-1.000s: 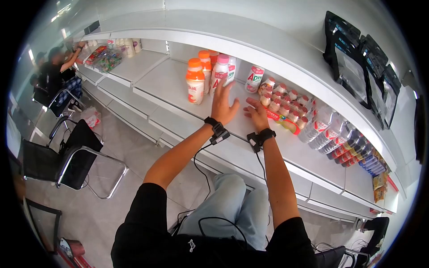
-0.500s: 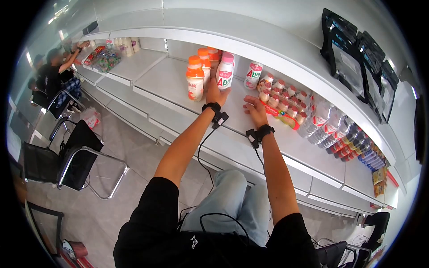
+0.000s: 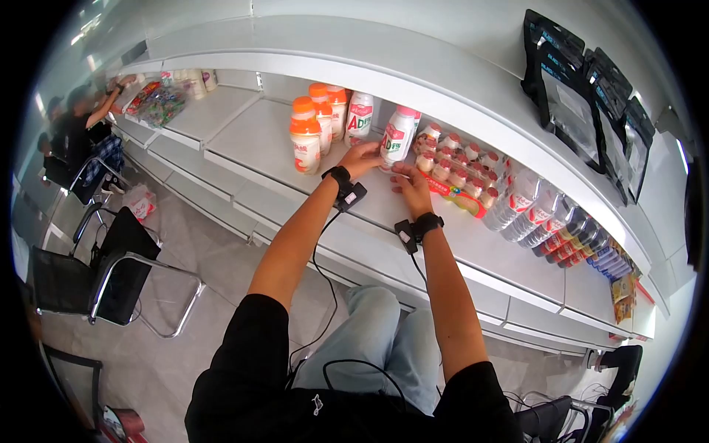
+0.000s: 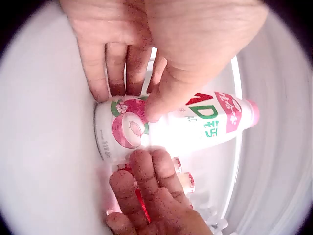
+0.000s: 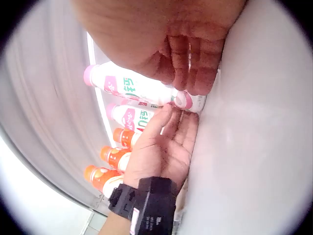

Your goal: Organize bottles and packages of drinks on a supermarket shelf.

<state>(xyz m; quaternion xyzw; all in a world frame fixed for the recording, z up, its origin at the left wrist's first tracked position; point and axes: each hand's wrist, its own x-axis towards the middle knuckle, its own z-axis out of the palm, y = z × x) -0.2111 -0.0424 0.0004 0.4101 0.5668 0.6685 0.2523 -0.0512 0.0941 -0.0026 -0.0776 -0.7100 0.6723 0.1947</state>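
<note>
A white drink bottle with a pink cap, a peach picture and "AD" lettering stands nearly upright on the shelf. My left hand grips its lower part from the left, thumb across the label in the left wrist view. On the right side my right hand has loosely bent fingers, with its fingertips right at the bottle's lower side. A similar bottle stands to the left, beside three orange-capped bottles. One more white bottle is mostly hidden behind the gripped one.
Small red-capped bottles in a pack stand close right of my right hand, then clear water bottles and dark drinks. The upper shelf overhangs the bottles. Black pouches lie on it. A chair and another person are at left.
My left hand has moved right along the shelf with the pink-capped bottle, from beside the orange-capped ones to the small-bottle pack. My right hand has shifted slightly left, to the bottle's side.
</note>
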